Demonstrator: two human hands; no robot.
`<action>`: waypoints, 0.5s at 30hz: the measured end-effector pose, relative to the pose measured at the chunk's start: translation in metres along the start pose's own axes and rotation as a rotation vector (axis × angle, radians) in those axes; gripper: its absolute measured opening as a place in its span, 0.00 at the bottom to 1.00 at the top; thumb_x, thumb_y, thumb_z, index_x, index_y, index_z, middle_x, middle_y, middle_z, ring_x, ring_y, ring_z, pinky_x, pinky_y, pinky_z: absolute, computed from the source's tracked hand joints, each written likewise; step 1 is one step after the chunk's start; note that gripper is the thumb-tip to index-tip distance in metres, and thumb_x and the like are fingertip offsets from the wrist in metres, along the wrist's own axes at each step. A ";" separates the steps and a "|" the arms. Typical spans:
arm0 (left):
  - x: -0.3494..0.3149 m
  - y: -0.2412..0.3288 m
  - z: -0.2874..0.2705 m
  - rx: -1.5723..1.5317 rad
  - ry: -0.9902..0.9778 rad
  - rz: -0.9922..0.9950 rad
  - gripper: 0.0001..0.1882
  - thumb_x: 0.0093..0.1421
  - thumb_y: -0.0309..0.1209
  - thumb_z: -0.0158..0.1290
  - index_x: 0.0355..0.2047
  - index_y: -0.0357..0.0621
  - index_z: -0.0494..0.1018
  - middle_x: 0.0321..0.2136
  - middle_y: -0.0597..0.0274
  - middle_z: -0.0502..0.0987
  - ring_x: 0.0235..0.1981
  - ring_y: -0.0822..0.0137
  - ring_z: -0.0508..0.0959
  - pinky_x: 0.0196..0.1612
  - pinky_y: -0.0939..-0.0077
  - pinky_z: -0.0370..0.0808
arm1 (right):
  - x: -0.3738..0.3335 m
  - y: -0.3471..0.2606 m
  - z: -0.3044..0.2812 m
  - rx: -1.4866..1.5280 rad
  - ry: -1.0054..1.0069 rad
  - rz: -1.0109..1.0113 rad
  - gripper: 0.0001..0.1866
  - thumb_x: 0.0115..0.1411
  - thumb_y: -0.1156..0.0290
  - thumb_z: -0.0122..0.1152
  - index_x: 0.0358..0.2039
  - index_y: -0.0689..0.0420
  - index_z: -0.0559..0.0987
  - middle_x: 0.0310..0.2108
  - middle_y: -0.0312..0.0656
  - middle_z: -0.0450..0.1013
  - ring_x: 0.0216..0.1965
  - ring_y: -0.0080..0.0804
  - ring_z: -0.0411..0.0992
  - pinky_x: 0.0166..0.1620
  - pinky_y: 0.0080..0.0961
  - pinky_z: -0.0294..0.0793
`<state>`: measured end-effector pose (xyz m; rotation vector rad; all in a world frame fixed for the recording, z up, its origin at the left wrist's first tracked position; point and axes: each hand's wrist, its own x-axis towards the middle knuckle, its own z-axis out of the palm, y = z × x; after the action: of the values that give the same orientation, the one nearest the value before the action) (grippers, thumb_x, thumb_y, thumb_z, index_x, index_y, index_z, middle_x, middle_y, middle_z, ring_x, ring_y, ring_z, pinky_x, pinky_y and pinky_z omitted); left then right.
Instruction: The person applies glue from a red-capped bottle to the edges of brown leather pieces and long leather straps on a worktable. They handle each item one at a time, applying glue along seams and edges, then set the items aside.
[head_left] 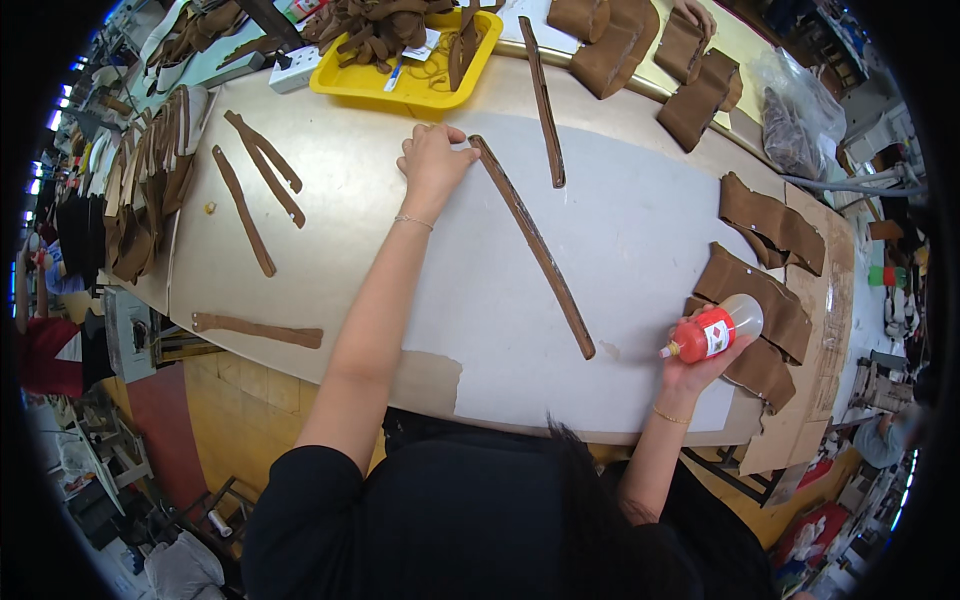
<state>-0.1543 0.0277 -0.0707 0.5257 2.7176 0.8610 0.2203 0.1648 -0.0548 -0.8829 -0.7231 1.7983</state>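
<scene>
A long brown strip [535,247], dark and shiny along its edge, lies slantwise on the pale table sheet. At its far end my left hand [432,165] is closed, thumb and fingertips pinching the tip. My right hand [690,372] is wrapped round a squeeze bottle [712,335] with a red body, a clear rounded base and a pale nozzle pointing left. The bottle is held above the right side of the table, beside stacked brown pieces [770,300]. A second dark-edged strip [545,105] lies beyond the first.
A yellow tray [400,95] of brown strips stands at the back, beside a white power strip [297,68]. Several loose strips [243,210] lie on the left, near a hanging pile [150,190]. Another person's hand [693,14] touches brown pieces at the far edge, near a plastic bag [800,105].
</scene>
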 end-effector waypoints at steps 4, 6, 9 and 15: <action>0.004 0.006 -0.001 0.008 -0.076 -0.073 0.12 0.48 0.38 0.63 0.34 0.51 0.79 0.44 0.57 0.72 0.49 0.52 0.67 0.51 0.57 0.61 | 0.001 0.001 -0.003 -0.002 -0.036 -0.023 0.37 0.57 0.33 0.46 0.47 0.58 0.69 0.37 0.39 0.74 0.32 0.29 0.75 0.32 0.28 0.77; 0.005 0.007 0.001 0.029 -0.048 -0.082 0.10 0.48 0.38 0.63 0.31 0.51 0.80 0.39 0.60 0.75 0.47 0.54 0.70 0.48 0.56 0.63 | 0.000 0.002 -0.002 0.001 -0.011 -0.020 0.37 0.57 0.33 0.46 0.47 0.58 0.69 0.37 0.39 0.74 0.33 0.29 0.74 0.33 0.29 0.77; 0.000 0.007 0.005 0.054 0.013 -0.081 0.08 0.49 0.38 0.62 0.28 0.50 0.81 0.34 0.62 0.78 0.44 0.55 0.72 0.46 0.56 0.65 | 0.000 0.002 0.002 -0.010 0.030 -0.010 0.38 0.56 0.32 0.47 0.47 0.57 0.68 0.36 0.39 0.73 0.30 0.32 0.73 0.32 0.31 0.75; -0.012 0.012 0.009 -0.107 0.087 0.020 0.08 0.51 0.35 0.60 0.28 0.45 0.80 0.32 0.59 0.77 0.38 0.60 0.74 0.46 0.61 0.64 | 0.000 0.002 -0.002 0.024 0.041 0.028 0.38 0.55 0.31 0.47 0.46 0.56 0.69 0.38 0.39 0.72 0.30 0.33 0.71 0.32 0.32 0.75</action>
<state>-0.1369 0.0363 -0.0695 0.5056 2.7287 1.0512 0.2206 0.1640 -0.0572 -0.9157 -0.6650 1.8041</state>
